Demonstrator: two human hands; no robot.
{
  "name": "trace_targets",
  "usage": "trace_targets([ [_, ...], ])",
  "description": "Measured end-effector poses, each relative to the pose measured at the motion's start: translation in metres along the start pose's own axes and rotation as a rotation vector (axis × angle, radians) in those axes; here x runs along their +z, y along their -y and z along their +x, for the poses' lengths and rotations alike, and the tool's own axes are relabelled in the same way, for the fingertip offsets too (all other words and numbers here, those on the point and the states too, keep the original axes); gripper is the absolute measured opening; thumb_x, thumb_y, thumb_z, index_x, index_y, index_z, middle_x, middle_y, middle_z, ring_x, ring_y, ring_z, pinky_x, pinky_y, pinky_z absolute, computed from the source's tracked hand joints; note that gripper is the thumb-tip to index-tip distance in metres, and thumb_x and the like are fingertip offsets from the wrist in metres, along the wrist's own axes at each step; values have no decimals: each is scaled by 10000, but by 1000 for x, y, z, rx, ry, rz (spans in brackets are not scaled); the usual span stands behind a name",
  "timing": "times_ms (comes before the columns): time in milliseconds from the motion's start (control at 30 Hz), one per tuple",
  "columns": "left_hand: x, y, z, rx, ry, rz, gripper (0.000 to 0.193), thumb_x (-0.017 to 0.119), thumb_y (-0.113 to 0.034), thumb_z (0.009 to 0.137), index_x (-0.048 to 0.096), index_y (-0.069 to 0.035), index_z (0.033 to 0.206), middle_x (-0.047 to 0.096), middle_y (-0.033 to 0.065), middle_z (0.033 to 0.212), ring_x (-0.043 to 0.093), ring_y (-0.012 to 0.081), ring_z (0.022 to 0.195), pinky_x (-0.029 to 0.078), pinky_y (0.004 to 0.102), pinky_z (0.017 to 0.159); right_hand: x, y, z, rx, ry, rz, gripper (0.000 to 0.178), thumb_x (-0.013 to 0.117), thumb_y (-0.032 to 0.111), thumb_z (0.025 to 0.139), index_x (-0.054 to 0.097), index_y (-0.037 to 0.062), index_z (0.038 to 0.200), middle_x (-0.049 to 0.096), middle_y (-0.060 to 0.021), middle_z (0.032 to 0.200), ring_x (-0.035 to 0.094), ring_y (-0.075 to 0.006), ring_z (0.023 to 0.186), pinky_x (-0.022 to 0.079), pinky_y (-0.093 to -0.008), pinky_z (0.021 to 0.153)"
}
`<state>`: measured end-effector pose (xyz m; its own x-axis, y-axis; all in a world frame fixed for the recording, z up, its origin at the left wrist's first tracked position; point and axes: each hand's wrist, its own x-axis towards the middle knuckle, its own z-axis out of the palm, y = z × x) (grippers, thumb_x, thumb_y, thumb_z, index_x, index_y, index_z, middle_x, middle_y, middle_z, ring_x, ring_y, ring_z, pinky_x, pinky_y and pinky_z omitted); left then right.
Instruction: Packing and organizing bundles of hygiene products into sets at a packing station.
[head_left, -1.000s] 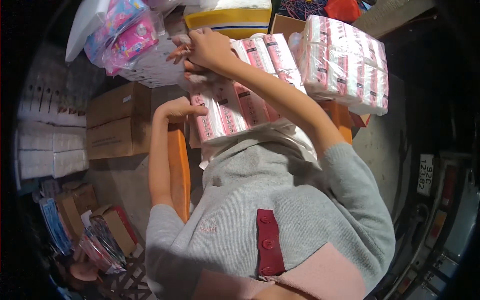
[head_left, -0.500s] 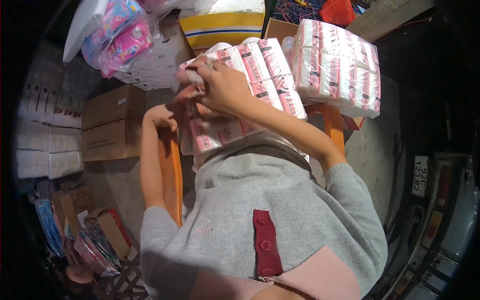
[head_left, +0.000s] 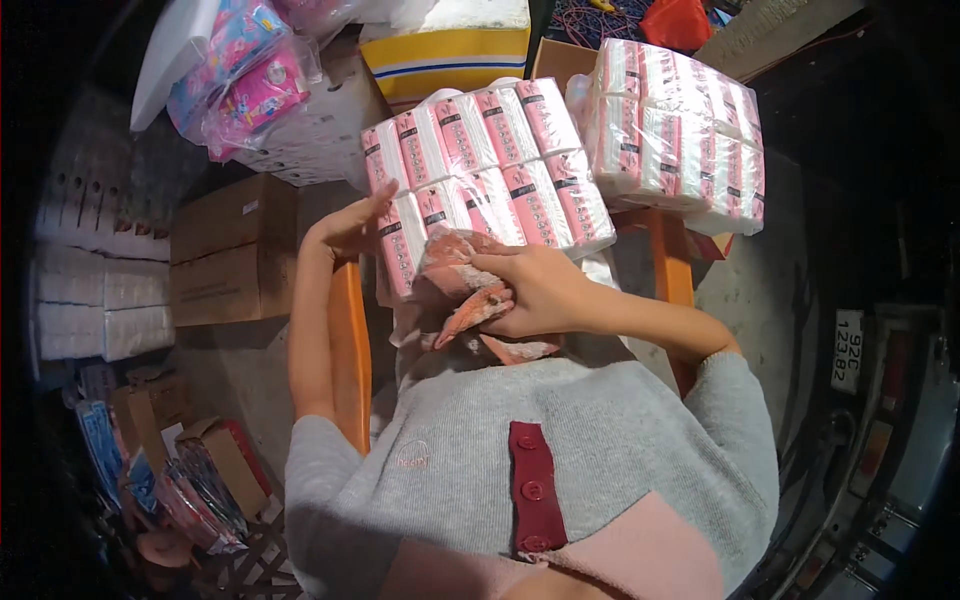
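A clear-wrapped bundle of pink-and-white tissue packs (head_left: pixel 470 165) lies in front of me, its packs in two rows. At its left edge is my left hand (head_left: pixel 350 228), gripping the side with a fingertip showing on top; the other fingers are partly hidden. My right hand (head_left: pixel 548 290) is closed on a crumpled reddish-pink cloth (head_left: pixel 465 275) with whitish patches. The cloth rests over the bundle's near edge, close to my body.
A second wrapped tissue bundle (head_left: pixel 675 135) stands at the right. Orange wooden rails (head_left: pixel 348 350) flank my seat. Cardboard boxes (head_left: pixel 230 250) and white packs (head_left: pixel 100 300) fill the left. Behind is a yellow-and-white box (head_left: pixel 445 55). A vehicle (head_left: pixel 900 450) stands far right.
My right hand with the cloth has moved from the bundle's left side toward me and right. My left hand has shifted up and right onto the bundle's left edge.
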<state>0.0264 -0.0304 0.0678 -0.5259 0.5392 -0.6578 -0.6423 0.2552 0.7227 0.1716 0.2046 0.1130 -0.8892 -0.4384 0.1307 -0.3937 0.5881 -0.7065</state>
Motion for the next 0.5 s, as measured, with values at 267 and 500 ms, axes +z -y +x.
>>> trace_targets([
  [267,16,-10,-1,172,-156,-328,463,669,-248,725,533,2,1090,595,100,985,604,153,814,524,277,656,-10,-57,6,196,565,723,428,649,153,631,575,4,1025,633,-81,818,592,-157,738,466,-280,686],
  [500,9,5,11,293,-107,-457,424,633,-228,731,523,18,1059,604,114,942,607,204,800,513,329,750,-9,-83,9,137,839,1122,321,612,41,672,573,-61,973,621,-90,895,575,-125,802,468,-241,714],
])
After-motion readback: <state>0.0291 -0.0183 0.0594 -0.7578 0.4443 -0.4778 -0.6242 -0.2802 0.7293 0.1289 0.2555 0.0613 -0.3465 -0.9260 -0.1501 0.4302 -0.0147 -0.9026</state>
